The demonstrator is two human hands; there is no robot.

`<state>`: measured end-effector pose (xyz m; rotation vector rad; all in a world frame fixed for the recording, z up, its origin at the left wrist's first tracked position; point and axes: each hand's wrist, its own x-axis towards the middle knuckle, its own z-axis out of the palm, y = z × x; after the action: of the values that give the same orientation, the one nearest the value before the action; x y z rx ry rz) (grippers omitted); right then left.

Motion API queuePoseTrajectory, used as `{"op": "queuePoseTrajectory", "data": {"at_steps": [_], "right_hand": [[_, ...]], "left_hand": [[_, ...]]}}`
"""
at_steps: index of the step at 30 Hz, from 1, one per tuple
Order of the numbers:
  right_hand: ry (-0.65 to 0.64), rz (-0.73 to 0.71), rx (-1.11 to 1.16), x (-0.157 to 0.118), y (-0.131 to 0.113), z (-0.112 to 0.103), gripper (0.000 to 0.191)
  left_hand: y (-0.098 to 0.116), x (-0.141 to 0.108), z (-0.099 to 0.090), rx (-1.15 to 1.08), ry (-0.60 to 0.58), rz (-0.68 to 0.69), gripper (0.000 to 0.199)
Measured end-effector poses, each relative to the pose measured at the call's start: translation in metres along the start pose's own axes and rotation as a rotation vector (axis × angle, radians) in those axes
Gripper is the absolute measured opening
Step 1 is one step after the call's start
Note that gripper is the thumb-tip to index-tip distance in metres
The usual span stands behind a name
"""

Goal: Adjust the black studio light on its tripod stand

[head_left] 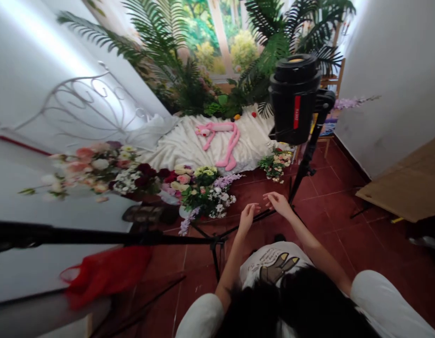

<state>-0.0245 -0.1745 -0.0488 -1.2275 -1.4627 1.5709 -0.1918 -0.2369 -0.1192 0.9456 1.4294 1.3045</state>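
Both my hands are raised in mid-air in front of my white printed T-shirt (pixel 284 256), above the red tiled floor. My left hand (pixel 248 216) has its fingers loosely bent and pointing right. Close beside it, my right hand (pixel 278 203) has its fingers stretched out toward the left. A small gap lies between the fingertips, and no object shows in either hand. Nearest to them are the black light-stand pole (pixel 303 169) behind my right hand and an artificial flower bunch (pixel 206 192) to the left.
A black studio light (pixel 293 101) stands at upper right. A pink plush toy (pixel 217 134) lies on white furry cloth (pixel 175 145). A black pole (pixel 97 234) crosses the left side above a red bag (pixel 108 270). Cardboard (pixel 407 180) leans at right; palm leaves (pixel 161 42) rise behind.
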Motion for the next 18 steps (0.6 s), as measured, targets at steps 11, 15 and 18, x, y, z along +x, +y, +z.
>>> {"op": "queuePoseTrajectory", "data": {"at_steps": [11, 15, 18], "right_hand": [[-0.569, 0.059, -0.188, 0.002, 0.002, 0.121, 0.021], [-0.728, -0.053, -0.279, 0.011, 0.005, 0.172, 0.023], [-0.734, -0.162, -0.308, 0.02, 0.001, 0.216, 0.029]], "left_hand": [[-0.029, -0.073, -0.179, 0.013, 0.979, -0.128, 0.033], [-0.011, -0.108, -0.226, 0.014, 1.459, -0.179, 0.054], [0.016, -0.124, -0.255, -0.011, 1.553, -0.061, 0.076]]}}
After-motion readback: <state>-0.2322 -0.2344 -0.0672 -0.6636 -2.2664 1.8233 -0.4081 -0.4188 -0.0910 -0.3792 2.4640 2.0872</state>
